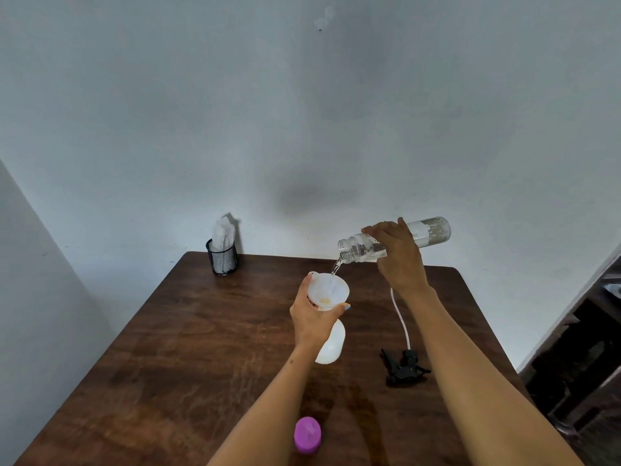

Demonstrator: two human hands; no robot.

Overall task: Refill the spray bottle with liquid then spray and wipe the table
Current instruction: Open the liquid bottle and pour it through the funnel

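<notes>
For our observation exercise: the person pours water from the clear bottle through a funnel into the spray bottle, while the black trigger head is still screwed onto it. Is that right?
Not quite. The head view shows the black trigger head lying on the table, off the spray bottle. The rest holds: the right hand tips the clear bottle into the funnel, steadied by the left hand.

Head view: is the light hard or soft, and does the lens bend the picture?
Head view: soft light, with faint shadows on the wall; the wide lens splays the table edges and stretches the forearms; the stream into the funnel looks slightly blurred.
</notes>
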